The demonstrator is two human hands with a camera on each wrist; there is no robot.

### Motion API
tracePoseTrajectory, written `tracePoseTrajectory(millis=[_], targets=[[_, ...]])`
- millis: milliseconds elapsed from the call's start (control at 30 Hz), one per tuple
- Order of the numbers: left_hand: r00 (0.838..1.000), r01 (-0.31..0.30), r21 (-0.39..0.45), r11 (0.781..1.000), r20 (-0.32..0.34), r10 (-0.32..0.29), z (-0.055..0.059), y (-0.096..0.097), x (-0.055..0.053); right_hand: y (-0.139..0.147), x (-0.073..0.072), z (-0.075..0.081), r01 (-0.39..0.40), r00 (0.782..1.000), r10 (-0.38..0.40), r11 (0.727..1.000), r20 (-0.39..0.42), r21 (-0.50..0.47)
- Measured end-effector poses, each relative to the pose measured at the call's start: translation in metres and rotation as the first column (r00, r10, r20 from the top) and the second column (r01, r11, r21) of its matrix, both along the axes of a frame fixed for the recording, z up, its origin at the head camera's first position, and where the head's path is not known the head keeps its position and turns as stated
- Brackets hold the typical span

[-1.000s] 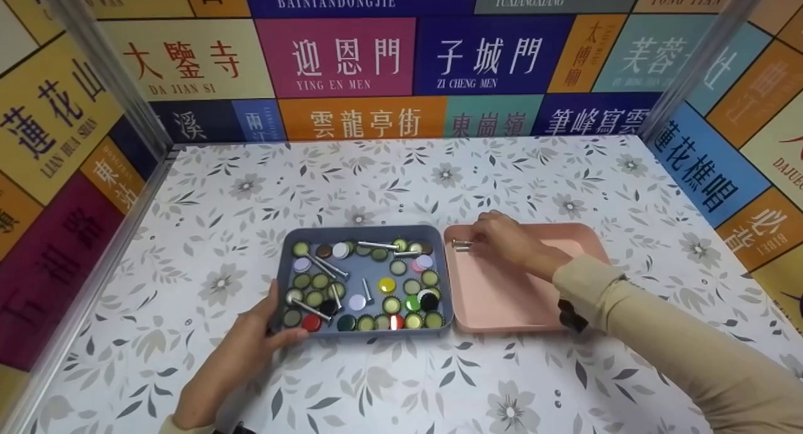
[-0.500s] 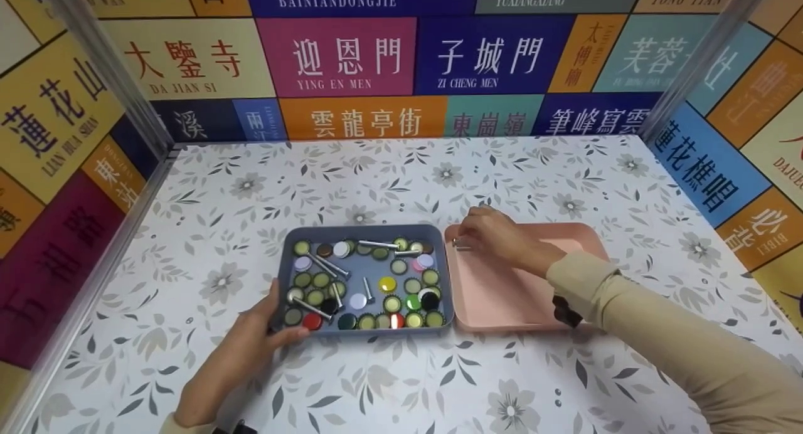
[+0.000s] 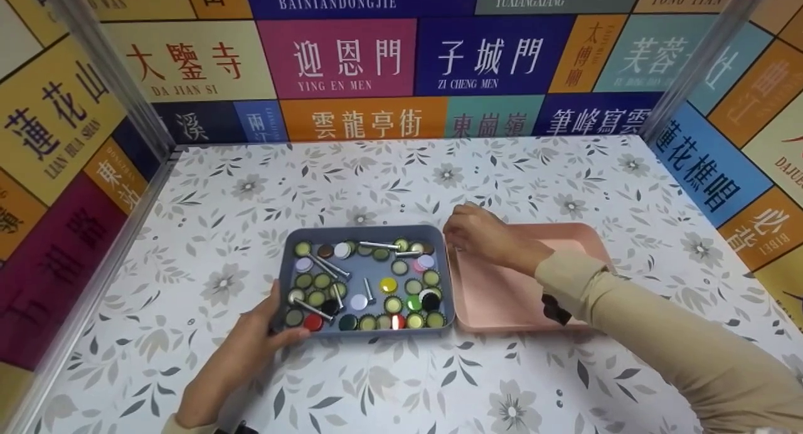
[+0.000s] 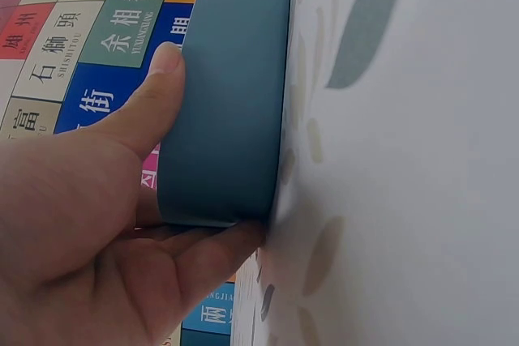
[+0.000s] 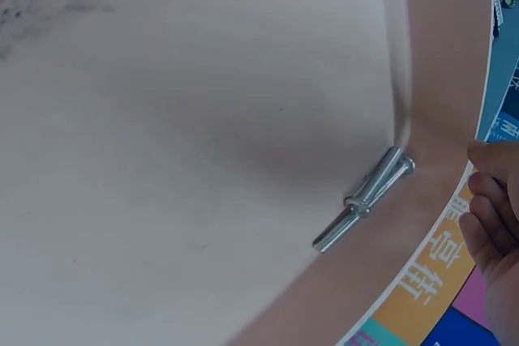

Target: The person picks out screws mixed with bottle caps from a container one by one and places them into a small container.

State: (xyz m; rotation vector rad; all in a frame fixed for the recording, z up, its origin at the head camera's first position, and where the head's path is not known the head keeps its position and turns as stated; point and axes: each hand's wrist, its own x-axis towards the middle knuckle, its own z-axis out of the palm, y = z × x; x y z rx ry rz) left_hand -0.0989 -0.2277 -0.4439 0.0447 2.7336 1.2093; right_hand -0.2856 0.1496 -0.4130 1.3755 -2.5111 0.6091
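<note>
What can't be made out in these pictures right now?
- Head: the bolts in the pink tray, mostly covered by the right hand.
- Right wrist: whether the right hand holds anything; the right edge cuts it off.
- Right wrist: most caps, cut off by that edge.
- Left wrist: the blue tray's inside, hidden by its wall.
</note>
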Motion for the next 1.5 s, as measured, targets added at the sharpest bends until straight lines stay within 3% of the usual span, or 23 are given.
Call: tracePoseTrajectory(millis=[333,633,933,1500], targets=[[1.000,-0.010,-0.031,0.999,0.016,0.010,0.003,0.001,0.001,-0.013,-0.001,0.003,-0.026,1.000,0.026,1.000,0.007,0.011],[1.000,-0.008,-0.011,1.000,0.028,0.009,0.003,0.000,0.000,-0.024,0.001,0.001,-0.032,0.999,0.032,0.999,-0.011,0.012],[1.000,-0.011,0.015,1.000,0.022,0.010,0.002,0.000,0.000,-0.032,0.004,0.001,-0.026,0.998,0.023,0.999,0.061,0.043],[0.999,-0.016,-0.008,1.000,0.027,0.016,0.002,0.001,0.001,-0.049,0.007,-0.001,-0.013,0.997,0.007,0.996,0.072,0.085]])
